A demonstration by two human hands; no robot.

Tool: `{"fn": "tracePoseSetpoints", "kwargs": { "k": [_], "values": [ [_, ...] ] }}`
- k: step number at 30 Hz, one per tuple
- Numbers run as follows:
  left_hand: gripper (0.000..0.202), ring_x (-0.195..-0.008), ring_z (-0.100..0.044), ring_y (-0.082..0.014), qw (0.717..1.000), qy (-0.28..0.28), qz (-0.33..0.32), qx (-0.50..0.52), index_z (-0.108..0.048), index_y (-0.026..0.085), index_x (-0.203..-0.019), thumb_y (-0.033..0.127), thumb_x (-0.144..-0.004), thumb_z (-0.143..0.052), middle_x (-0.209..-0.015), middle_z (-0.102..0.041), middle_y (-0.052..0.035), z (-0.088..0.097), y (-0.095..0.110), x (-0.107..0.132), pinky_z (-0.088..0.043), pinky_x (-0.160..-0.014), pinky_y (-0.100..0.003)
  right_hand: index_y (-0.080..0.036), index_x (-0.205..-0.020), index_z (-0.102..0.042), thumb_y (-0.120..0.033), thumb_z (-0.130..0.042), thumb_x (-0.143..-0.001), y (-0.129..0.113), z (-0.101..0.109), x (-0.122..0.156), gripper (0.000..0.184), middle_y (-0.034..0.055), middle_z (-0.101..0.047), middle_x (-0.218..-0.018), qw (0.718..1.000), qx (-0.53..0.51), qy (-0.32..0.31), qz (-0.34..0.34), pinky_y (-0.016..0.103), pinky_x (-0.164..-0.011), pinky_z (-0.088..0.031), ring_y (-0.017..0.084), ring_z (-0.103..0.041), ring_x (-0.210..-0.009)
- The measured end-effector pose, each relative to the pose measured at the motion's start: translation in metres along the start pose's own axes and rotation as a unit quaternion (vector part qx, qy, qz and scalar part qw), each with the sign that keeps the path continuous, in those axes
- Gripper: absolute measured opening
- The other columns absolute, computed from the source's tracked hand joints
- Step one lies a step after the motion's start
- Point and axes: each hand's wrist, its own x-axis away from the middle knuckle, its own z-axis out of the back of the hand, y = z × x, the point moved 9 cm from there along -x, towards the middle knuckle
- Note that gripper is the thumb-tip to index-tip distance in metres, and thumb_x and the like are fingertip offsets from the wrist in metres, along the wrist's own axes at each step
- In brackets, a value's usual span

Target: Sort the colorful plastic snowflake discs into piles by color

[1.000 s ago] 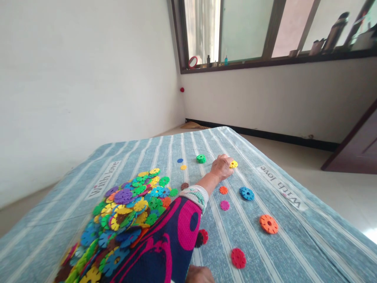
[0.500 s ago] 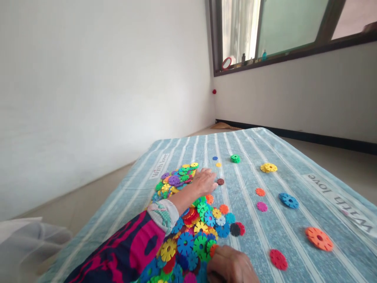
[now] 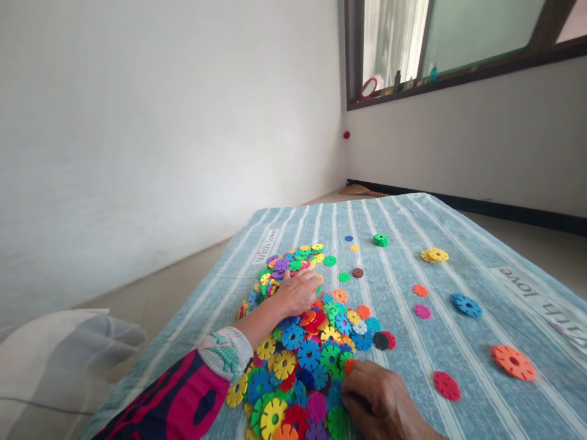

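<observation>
Many notched plastic snowflake discs in mixed colours lie in a long pile [image 3: 309, 354] on the striped cloth. My left hand [image 3: 300, 291] rests on the pile's far part, fingers bent loosely over the discs, thumb apart; nothing shows in its grasp. By the near right edge of the pile, my right hand [image 3: 383, 397] is closed with curled fingers, and whatever they hold is hidden. An orange disc [image 3: 350, 365] shows at its fingertips. Beyond the left hand lie two loose green discs [image 3: 329, 261] and a brown disc [image 3: 358, 272].
On the light blue striped cloth [image 3: 403, 342], discs lie apart on the right: green [image 3: 380, 239], yellow [image 3: 434, 255], blue [image 3: 466, 304], large orange [image 3: 513, 362] and red [image 3: 447, 385]. Sheer white fabric [image 3: 68, 354] hangs at the left. A white wall [image 3: 174, 134] stands behind.
My left hand has drawn back toward me over the pile, and two loose green discs now show beyond it. My right hand stays by the near edge. The view has shifted slightly.
</observation>
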Motion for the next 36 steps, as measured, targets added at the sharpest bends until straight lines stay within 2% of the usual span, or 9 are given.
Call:
{"fn": "tracePoseSetpoints", "kwargs": {
  "k": [6,10,13,15,18,20,22,26,36],
  "values": [
    [0.042,-0.132,-0.042,-0.0267,1.0,-0.008,0.006,0.008,-0.056,0.029,-0.127,0.019,-0.087,-0.048,-0.142,-0.049,-0.007,-0.01,-0.024,0.023,-0.035,-0.107,-0.047,-0.019,-0.07,-0.053,-0.011,-0.048,-0.081,-0.004,0.011,-0.001,0.015,-0.0001,-0.059,-0.07,0.998,-0.004,-0.009,-0.054,0.024,-0.061,-0.035,0.012,-0.054,-0.068],
    [0.045,-0.135,-0.039,-0.0257,1.0,-0.01,0.006,0.02,-0.05,0.03,-0.134,0.019,-0.091,-0.043,-0.147,-0.043,-0.0071,-0.006,-0.024,0.032,-0.027,-0.111,-0.052,-0.019,-0.068,-0.052,-0.011,-0.047,-0.083,-0.005,0.011,0.0,0.017,-0.0001,-0.057,-0.07,0.998,-0.01,-0.018,-0.067,0.024,-0.061,-0.034,0.012,-0.052,-0.067],
    [0.038,-0.138,-0.036,-0.0244,0.999,0.001,0.004,0.042,-0.056,0.027,-0.128,0.022,-0.093,-0.043,-0.147,-0.044,-0.0058,0.007,-0.003,0.038,-0.022,-0.114,-0.054,-0.019,-0.068,-0.051,-0.011,-0.046,-0.084,-0.006,0.012,0.0,0.018,-0.0001,-0.056,-0.07,0.998,-0.012,-0.021,-0.065,0.025,-0.061,-0.033,0.012,-0.051,-0.066],
    [0.035,-0.138,-0.035,-0.0236,0.998,0.008,-0.021,0.066,-0.056,0.028,-0.127,0.031,-0.094,-0.046,-0.147,-0.045,-0.004,0.014,0.022,0.042,-0.02,-0.115,-0.051,-0.019,-0.069,-0.051,-0.012,-0.046,-0.085,-0.006,0.012,0.001,0.018,0.0001,-0.056,-0.07,0.997,-0.017,-0.025,-0.064,0.025,-0.061,-0.033,0.012,-0.05,-0.067],
    [0.043,-0.139,-0.034,-0.0262,0.992,-0.025,-0.08,0.09,-0.052,0.033,-0.131,0.045,-0.09,-0.053,-0.147,-0.044,-0.0037,0.011,0.063,0.052,-0.019,-0.114,-0.055,-0.019,-0.071,-0.052,-0.013,-0.046,-0.086,-0.005,0.011,0.002,0.017,0.0004,-0.057,-0.071,0.997,-0.025,-0.033,-0.066,0.025,-0.063,-0.035,0.013,-0.051,-0.068],
    [0.051,-0.139,-0.034,-0.0288,0.992,-0.036,-0.088,0.084,-0.048,0.033,-0.134,0.05,-0.087,-0.056,-0.149,-0.041,-0.0068,0.006,0.075,0.062,-0.017,-0.112,-0.06,-0.019,-0.071,-0.052,-0.012,-0.046,-0.085,-0.005,0.011,0.002,0.017,0.0005,-0.057,-0.071,0.997,-0.024,-0.034,-0.066,0.025,-0.063,-0.035,0.013,-0.051,-0.068],
    [0.05,-0.138,-0.034,-0.0287,0.994,-0.029,-0.074,0.072,-0.045,0.034,-0.136,0.047,-0.089,-0.053,-0.15,-0.039,-0.0083,0.003,0.073,0.072,-0.015,-0.111,-0.062,-0.019,-0.071,-0.053,-0.012,-0.046,-0.085,-0.005,0.012,0.002,0.017,0.0008,-0.057,-0.072,0.997,-0.023,-0.032,-0.064,0.025,-0.063,-0.036,0.013,-0.052,-0.069],
    [0.041,-0.137,-0.036,-0.027,0.998,0.004,-0.044,0.047,-0.048,0.032,-0.134,0.039,-0.093,-0.048,-0.148,-0.043,-0.008,0.002,0.052,0.091,-0.015,-0.112,-0.061,-0.019,-0.07,-0.054,-0.01,-0.047,-0.083,-0.007,0.015,0.001,0.017,0.0002,-0.056,-0.07,0.998,-0.015,-0.022,-0.058,0.025,-0.063,-0.035,0.012,-0.05,-0.067],
    [0.034,-0.134,-0.04,-0.028,0.988,0.131,-0.081,-0.004,-0.057,0.028,-0.126,0.026,-0.093,-0.051,-0.143,-0.049,-0.0074,0.004,0.027,0.127,-0.027,-0.109,-0.054,-0.019,-0.069,-0.054,-0.009,-0.05,-0.079,-0.001,0.012,0.003,0.014,-0.0007,-0.056,-0.069,0.998,0.0,-0.015,-0.065,0.024,-0.062,-0.033,0.012,-0.05,-0.066]
  ]
}}
